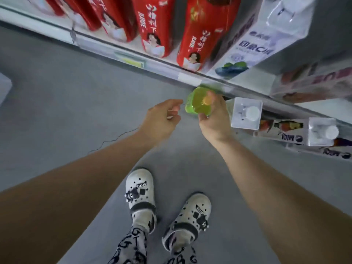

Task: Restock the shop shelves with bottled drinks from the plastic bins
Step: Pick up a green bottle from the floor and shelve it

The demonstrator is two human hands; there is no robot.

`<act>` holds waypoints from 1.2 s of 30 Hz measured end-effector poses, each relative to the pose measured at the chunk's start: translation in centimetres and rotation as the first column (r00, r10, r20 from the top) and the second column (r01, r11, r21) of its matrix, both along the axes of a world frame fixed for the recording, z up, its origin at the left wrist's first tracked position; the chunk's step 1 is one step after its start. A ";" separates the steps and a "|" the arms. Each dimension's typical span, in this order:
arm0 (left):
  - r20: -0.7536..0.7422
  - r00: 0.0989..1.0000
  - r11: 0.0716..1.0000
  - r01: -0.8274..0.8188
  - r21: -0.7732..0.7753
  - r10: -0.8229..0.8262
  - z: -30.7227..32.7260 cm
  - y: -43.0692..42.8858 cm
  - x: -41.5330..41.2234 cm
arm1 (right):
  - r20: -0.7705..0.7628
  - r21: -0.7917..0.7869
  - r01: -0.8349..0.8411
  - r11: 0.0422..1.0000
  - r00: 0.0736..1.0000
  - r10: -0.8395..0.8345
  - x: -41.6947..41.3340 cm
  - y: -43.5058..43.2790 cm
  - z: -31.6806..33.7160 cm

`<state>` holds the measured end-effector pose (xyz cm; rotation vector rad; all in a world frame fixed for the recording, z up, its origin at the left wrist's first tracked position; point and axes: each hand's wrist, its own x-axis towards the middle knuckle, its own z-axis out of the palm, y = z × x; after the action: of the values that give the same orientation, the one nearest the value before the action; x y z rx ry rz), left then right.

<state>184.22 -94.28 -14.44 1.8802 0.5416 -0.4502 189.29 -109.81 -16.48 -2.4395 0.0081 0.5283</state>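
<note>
My right hand [213, 119] grips a green bottle with an orange cap [196, 103] by its top, just below the front rail of the upper shelf [167, 70]. My left hand [162, 119] hovers a little to the bottle's left, fingers loosely curled, holding nothing. The bottle hangs over the grey floor, close to the shelf edge. No plastic bin is in view.
Red drink cartons [202, 35] and a white blueberry carton [245, 46] stand on the upper shelf. White cartons with round caps [247, 113] line the lower shelf at right. My two feet in white clogs [141, 193] stand on the grey floor [57, 111].
</note>
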 end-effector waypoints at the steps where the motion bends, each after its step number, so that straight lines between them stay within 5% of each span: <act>1: -0.004 1.000 1.000 0.010 -0.007 -0.010 -1.3 -0.1 0.1 | 0.026 -0.030 -0.009 1.000 1.000 0.010 0.3 0.0 -1.4; 12: -0.067 0.995 0.989 0.060 -0.135 -0.069 -9.4 -0.7 -0.6 | 0.070 -0.028 0.156 0.987 0.986 -0.154 1.1 0.4 -7.7; 22: -0.049 0.984 0.976 0.161 -0.150 -0.170 -10.9 -1.2 0.9 | -0.163 0.001 0.382 0.924 0.912 -0.376 -3.2 0.4 -7.3; 28: -0.040 0.952 0.950 0.301 -0.081 -0.305 -11.8 -1.8 2.4 | -0.139 -0.055 0.202 0.978 0.968 -0.208 -4.2 -0.9 -8.0; 36: 0.040 0.936 0.937 0.348 0.041 -0.350 -13.6 -3.2 3.2 | -0.076 0.074 0.230 0.970 0.971 -0.225 -3.2 -0.8 -10.7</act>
<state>187.38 -97.46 -28.05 2.0210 0.1809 -0.6298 186.10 -110.64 -27.19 -2.3007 0.2855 0.4963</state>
